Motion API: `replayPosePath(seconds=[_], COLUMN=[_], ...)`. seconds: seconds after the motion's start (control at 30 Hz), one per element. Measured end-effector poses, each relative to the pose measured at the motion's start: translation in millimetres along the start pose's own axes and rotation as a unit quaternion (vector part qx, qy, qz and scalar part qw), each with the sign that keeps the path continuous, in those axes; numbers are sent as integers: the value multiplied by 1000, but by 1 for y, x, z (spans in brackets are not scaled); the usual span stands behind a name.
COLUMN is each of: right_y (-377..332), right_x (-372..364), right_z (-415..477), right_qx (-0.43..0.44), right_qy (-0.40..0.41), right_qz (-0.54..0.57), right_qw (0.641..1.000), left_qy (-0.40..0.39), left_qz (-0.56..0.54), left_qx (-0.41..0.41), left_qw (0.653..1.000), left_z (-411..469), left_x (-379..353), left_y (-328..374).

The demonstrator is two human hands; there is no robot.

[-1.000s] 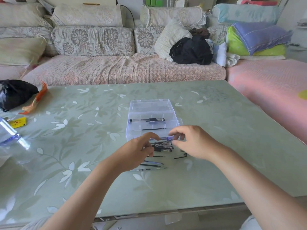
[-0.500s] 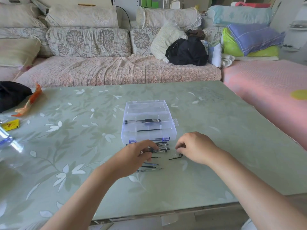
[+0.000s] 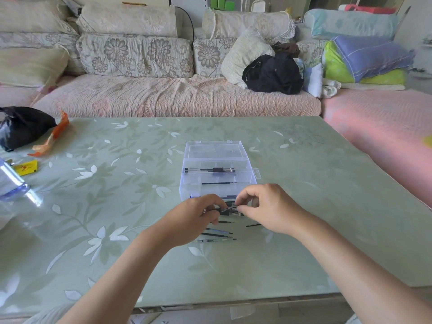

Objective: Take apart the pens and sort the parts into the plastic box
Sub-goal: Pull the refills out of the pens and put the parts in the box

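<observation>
A clear plastic box [image 3: 216, 161] stands open on the green glass table [image 3: 117, 206], with pen barrels and a refill in its compartments. Just in front of it my left hand [image 3: 195, 220] and my right hand [image 3: 268, 206] hold one pen [image 3: 230, 208] between them, each pinching an end with curled fingers. Under the hands lie several loose pens and black refills [image 3: 218, 235] on the table. The hands hide part of that pile and the box's near wall.
A black bag [image 3: 21, 126] and an orange wrapper [image 3: 52, 136] lie at the table's far left, with a yellow packet [image 3: 25, 167] and a clear bottle [image 3: 11, 183] nearer. A sofa with cushions and a black garment [image 3: 273, 73] runs behind the table.
My right hand has risen off the table and come left toward the left hand. Both hands now pinch one pen just in front of the box.
</observation>
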State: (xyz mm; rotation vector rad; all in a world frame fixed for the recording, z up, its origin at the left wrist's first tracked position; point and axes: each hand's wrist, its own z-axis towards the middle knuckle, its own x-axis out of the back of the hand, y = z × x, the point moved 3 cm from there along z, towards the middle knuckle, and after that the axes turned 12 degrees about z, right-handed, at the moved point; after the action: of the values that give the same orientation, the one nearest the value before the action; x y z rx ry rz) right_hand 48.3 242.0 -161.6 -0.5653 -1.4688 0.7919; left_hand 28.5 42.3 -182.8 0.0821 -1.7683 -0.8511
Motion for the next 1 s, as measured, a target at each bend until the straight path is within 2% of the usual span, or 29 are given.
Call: replayPosePath(seconds=[0.63,1.0], right_y=[-11,-15], right_x=[-12,-16], right_z=[-7,-10], right_qx=[10,30], right_qy=[-20,-18], right_qz=[50,22], right_qw=[998,999], left_qy=[-29,-21], left_qz=[-23,-2], left_qx=[-2,-6], left_qw=[999,1000], left_z=[-4,-6], left_x=[-2,2], left_y=[8,6])
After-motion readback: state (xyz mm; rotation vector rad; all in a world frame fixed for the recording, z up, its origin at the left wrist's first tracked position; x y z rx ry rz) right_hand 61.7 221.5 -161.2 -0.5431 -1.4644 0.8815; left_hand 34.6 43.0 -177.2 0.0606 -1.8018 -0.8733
